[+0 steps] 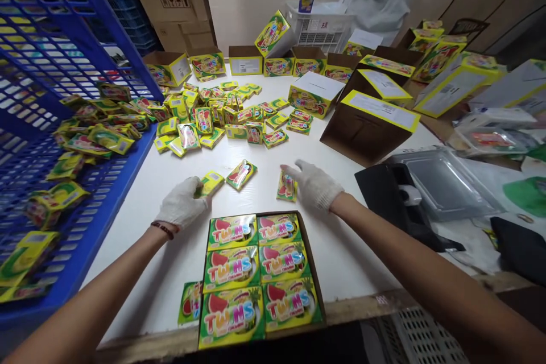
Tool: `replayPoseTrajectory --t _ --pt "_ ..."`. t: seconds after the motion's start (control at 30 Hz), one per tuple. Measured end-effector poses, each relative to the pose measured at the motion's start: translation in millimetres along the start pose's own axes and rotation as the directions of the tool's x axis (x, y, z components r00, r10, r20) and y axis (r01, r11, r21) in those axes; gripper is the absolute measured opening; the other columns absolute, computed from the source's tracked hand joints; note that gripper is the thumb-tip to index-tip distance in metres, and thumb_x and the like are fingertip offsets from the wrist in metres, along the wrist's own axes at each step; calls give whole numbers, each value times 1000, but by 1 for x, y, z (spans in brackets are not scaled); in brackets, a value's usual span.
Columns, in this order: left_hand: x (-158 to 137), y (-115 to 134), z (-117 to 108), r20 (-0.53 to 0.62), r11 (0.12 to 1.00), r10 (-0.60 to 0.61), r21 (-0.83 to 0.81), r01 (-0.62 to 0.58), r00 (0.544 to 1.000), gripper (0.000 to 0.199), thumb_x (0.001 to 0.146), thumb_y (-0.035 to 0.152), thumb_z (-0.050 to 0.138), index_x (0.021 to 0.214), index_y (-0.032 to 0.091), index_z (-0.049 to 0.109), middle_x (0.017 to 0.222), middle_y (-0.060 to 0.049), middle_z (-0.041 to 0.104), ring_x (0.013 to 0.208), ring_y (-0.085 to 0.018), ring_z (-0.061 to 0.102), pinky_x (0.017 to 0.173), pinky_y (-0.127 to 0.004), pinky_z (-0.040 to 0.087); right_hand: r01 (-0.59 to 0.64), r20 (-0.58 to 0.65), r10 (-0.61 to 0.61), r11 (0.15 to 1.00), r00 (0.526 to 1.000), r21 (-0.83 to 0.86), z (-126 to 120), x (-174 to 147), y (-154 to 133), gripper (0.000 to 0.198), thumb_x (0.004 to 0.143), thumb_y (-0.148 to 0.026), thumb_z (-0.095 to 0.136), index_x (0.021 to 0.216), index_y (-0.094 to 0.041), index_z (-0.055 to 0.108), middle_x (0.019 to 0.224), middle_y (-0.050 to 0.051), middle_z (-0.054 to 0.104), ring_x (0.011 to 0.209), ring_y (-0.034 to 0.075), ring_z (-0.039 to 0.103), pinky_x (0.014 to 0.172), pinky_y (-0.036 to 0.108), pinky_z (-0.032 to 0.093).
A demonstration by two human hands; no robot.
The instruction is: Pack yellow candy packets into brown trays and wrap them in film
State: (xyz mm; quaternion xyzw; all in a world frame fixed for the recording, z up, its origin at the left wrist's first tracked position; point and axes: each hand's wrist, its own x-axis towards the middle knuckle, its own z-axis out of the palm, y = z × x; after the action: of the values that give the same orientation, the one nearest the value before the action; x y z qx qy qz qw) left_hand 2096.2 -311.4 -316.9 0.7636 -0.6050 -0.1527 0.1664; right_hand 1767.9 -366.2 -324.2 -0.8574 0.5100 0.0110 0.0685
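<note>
My gloved left hand (181, 203) is closed on a small yellow box (211, 183), its fingers and thumb at the box's near-left end. My gloved right hand (316, 185) grips another small fruit-printed box (286, 187) at its far and right edges; part of the grip is hidden. Between the hands, a third small box (242, 174) lies on the white table (256, 199). Nearer to me, an open display carton (314, 273) holds several small "TWINS" boxes (232, 264) in two columns, faces up. One more small box (190, 301) lies by the carton's left side.
A loose pile of small boxes (205, 119) covers the table's middle. At left, a tipped blue plastic crate (128, 182) holds more. Open display cartons (369, 125) stand along the back and right. A clear plastic tray (447, 182) and black items (384, 199) lie at right.
</note>
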Motion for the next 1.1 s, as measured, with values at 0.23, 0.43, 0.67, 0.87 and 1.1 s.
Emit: replayPoseTrajectory --t 0.23,0.43,0.67,0.87,1.1 --pt "-50 47 -40 316 283 -167 -892 352 934 31 80 35 45 98 17 63 94 -8 69 77 -19 65 67 -33 59 131 257 -96 984 962 -122 -12 28 3 48 76 -18 66 124 -21 58 130 18 52 106 30 59 86 39 45" --pt "-116 66 -45 424 18 -82 -904 427 902 34 86 26 43 113 19 63 101 -9 71 77 -22 70 60 -35 62 -6 -87 32 959 996 285 -34 -70 1 53 75 -37 69 122 -15 57 112 12 61 97 24 59 84 34 46" --pt "-133 70 -18 472 79 81 -881 467 878 31 81 19 60 111 14 63 104 -12 71 73 -19 69 59 -27 61 379 -149 -354 899 923 217 -21 -171 -73 45 72 -33 67 113 -16 63 99 12 65 93 28 57 85 46 44" --pt "-143 71 -3 366 95 116 -929 357 923 30 81 23 64 110 16 63 103 -10 71 75 -18 69 58 -23 60 540 -344 -440 790 829 290 12 -162 -83 54 78 -35 63 125 -10 53 124 19 59 127 35 42 109 57 29" --pt "-148 67 4 329 103 143 -943 317 933 35 81 30 65 113 17 59 106 -10 69 86 -21 69 73 -33 61 607 -268 -547 748 793 268 20 -165 -83 54 86 -33 55 134 -10 48 134 20 55 132 31 42 112 59 22"
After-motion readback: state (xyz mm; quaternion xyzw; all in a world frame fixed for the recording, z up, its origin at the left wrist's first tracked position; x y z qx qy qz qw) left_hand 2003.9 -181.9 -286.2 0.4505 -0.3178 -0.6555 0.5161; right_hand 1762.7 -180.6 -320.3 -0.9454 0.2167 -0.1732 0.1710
